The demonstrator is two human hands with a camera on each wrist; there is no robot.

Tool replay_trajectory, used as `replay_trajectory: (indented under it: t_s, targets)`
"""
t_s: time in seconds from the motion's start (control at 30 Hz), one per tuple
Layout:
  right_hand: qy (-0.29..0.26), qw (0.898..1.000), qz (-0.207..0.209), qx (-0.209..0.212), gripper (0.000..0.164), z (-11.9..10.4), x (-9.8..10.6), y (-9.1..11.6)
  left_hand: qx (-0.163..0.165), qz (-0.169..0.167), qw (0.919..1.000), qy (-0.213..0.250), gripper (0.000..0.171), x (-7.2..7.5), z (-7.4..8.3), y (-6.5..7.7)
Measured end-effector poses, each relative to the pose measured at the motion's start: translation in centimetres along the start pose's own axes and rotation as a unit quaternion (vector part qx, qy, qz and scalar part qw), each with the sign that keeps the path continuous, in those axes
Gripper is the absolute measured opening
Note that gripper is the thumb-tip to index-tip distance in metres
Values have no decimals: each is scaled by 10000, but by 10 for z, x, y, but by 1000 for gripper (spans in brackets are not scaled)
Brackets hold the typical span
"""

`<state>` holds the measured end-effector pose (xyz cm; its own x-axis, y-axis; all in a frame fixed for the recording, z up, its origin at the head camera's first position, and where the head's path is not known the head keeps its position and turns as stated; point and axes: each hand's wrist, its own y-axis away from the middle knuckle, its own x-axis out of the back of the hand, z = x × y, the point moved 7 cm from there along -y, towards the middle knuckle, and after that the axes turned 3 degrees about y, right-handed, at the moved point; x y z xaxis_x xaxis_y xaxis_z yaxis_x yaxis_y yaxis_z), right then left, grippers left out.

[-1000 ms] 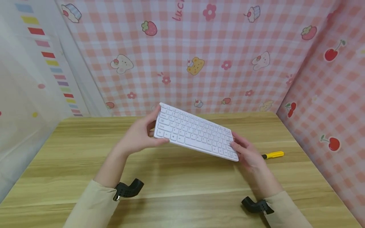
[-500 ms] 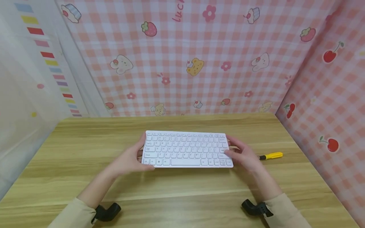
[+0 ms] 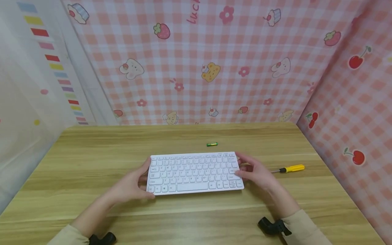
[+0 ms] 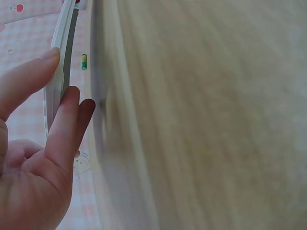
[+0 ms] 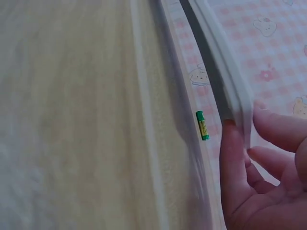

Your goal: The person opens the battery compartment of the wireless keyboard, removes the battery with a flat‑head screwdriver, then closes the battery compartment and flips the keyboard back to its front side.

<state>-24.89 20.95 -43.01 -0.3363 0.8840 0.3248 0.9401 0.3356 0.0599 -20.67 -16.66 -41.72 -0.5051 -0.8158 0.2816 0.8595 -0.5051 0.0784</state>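
A white keyboard (image 3: 193,173) is held keys up above the wooden table, its long side facing me. My left hand (image 3: 130,185) grips its left end, thumb at the near corner and fingers reaching under. The right hand (image 3: 255,172) pinches the opposite end, thumb on top by the keys. In the left wrist view, the keyboard's edge (image 4: 57,76) sits between thumb and fingers, apart from the tabletop. The right wrist view shows the keyboard's grey underside (image 5: 208,62) with fingers against it. Beyond the keyboard lies a green and yellow battery (image 3: 212,144).
A screwdriver (image 3: 292,168) with a yellow handle lies on the wooden table (image 3: 196,221), right of my right hand. Pink checked cloth (image 3: 196,44) hangs behind the table and along its right side. White sheeting (image 3: 27,102) covers the left.
Both hands have brought the keyboard down and toward me, from steeply tilted to nearly level, and slightly left. The battery, hidden behind it before, now shows, as does more of the screwdriver's shaft.
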Motion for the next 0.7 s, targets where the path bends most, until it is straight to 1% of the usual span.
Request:
replay_trajectory:
  t_s: [0.17, 0.43, 0.57, 0.7]
  targets:
    - [118, 9999, -120, -28, 73, 3, -2, 0, -109, 36, 9994, -322, 120, 1, -1, 1]
    - [438, 9986, -221, -176, 71, 8, -4, -1, -127, 105, 9959, -885, 122, 3, -6, -3]
    - [493, 9983, -228, -216, 69, 9, -4, -2, -84, 163, 9910, -1329, 122, 3, -10, -5]
    - [612, 9979, -127, -170, 66, 8, -2, -4, -73, 230, 9850, -1708, 122, 4, -11, -6]
